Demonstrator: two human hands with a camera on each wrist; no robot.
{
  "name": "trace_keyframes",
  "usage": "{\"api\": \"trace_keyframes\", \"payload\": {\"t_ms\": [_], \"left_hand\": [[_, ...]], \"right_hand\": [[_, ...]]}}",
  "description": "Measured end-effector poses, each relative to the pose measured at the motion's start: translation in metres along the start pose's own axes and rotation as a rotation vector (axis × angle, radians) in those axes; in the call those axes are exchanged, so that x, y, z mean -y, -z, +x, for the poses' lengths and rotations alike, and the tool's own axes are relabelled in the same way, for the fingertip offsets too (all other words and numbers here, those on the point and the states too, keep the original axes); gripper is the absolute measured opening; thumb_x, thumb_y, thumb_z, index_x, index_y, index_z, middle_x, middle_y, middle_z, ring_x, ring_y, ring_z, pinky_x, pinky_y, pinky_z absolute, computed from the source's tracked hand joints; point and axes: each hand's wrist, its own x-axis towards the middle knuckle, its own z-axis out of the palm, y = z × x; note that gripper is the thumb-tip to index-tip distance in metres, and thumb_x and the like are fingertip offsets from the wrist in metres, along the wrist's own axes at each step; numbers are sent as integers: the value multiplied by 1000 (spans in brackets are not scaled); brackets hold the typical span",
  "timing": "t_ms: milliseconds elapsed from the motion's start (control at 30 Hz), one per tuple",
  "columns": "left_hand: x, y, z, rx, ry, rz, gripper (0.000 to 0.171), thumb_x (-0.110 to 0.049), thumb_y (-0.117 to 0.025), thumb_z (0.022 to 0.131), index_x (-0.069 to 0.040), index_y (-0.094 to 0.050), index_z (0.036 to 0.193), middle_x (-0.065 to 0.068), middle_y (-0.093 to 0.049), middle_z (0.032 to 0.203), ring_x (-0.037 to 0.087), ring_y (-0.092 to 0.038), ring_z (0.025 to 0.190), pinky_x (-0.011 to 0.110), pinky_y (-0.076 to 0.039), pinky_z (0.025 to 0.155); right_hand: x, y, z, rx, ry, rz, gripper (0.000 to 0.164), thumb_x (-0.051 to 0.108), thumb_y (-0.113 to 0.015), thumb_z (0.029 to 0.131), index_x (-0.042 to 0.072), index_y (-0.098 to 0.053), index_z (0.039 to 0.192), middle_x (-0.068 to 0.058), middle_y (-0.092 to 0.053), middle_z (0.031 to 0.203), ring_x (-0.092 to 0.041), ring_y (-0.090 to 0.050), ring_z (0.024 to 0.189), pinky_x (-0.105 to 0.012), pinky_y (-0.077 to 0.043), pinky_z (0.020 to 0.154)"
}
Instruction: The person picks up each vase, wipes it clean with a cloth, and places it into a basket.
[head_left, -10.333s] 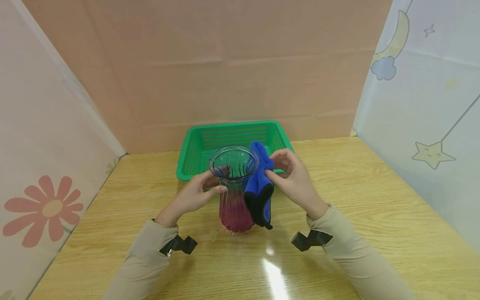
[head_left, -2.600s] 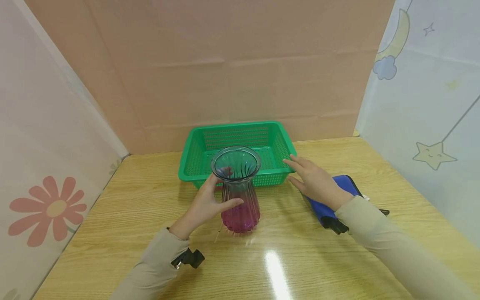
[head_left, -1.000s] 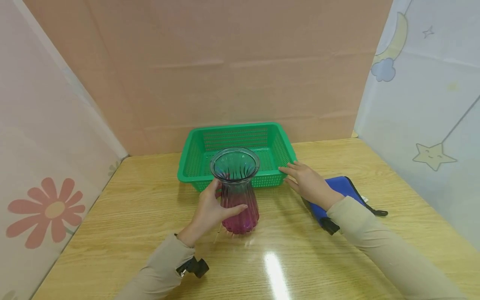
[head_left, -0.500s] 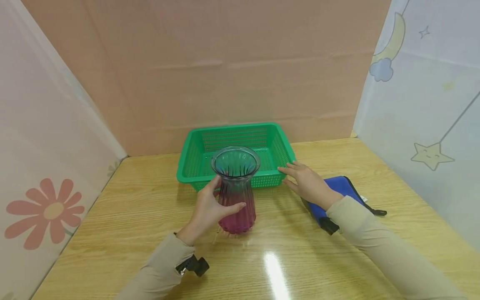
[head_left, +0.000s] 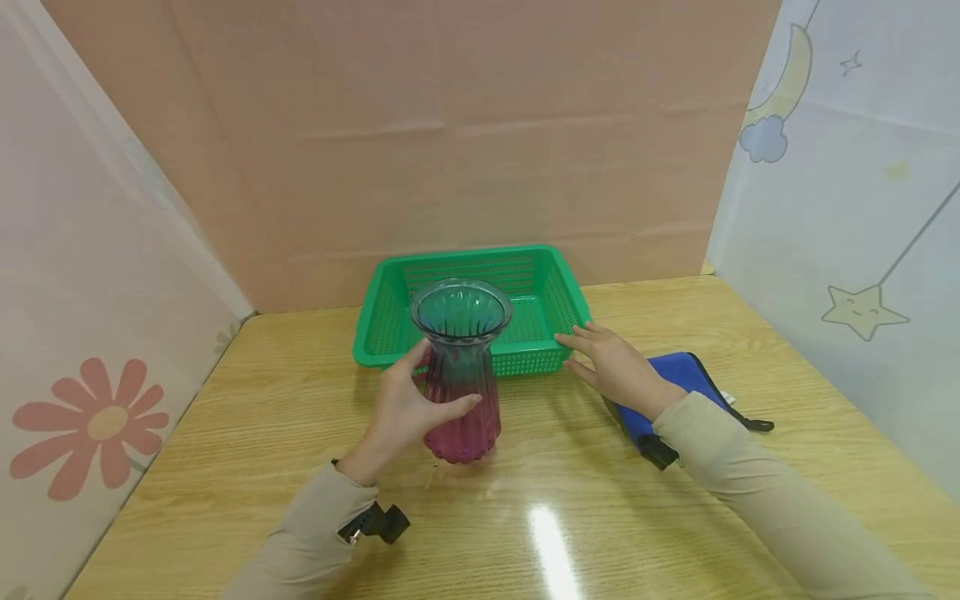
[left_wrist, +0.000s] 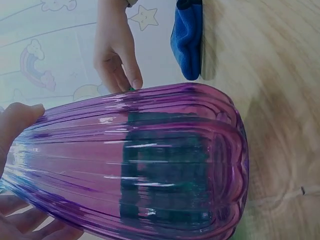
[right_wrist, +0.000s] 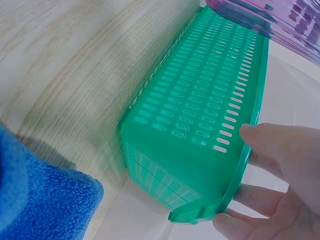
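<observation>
A ribbed glass vase (head_left: 461,392), bluish at the flared rim and pink-purple toward the base, stands upright in my left hand (head_left: 397,408). Thumb and fingers wrap round its narrower neck; the far fingers are partly hidden behind the glass. Its base is close over the table in the left wrist view, where the vase (left_wrist: 185,165) fills most of the picture. My right hand (head_left: 618,371) grips the near right corner of a green perforated plastic basket (head_left: 525,346). In the right wrist view, the thumb lies on the basket's outer wall (right_wrist: 200,100) and other fingers reach past the rim.
A blue plush cloth (head_left: 675,371) with black edging and a black strap lies on the wooden table (head_left: 600,525), partly under my right forearm. Behind the basket rises a plain tan backdrop (head_left: 450,125). Printed panels stand left and right.
The cloth, earlier held at the vase by the right hand, now lies on the table at right. The right hand has moved to the basket. Lately the vase has risen slightly and shifted left.
</observation>
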Motion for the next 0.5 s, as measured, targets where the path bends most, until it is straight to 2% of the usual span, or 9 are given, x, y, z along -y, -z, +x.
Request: {"api": "trace_keyframes", "payload": {"t_ms": [200, 500], "left_hand": [[-2, 7, 3, 2, -18, -9, 89, -22, -87, 63, 1, -43, 137, 17, -58, 128, 28, -57, 116, 42, -55, 90], [-10, 19, 5, 0, -16, 77, 91, -24, -86, 63, 3, -42, 137, 18, -57, 129, 29, -56, 118, 40, -55, 90]], "right_hand": [[-1, 0, 0, -1, 2, 4, 42, 16, -64, 89, 3, -56, 128, -29, -53, 128, -49, -45, 123, -59, -42, 99], [-1, 0, 0, 9, 3, 7, 42, 16, -63, 89, 4, -56, 128, -29, -53, 129, -49, -45, 124, -59, -42, 99]]}}
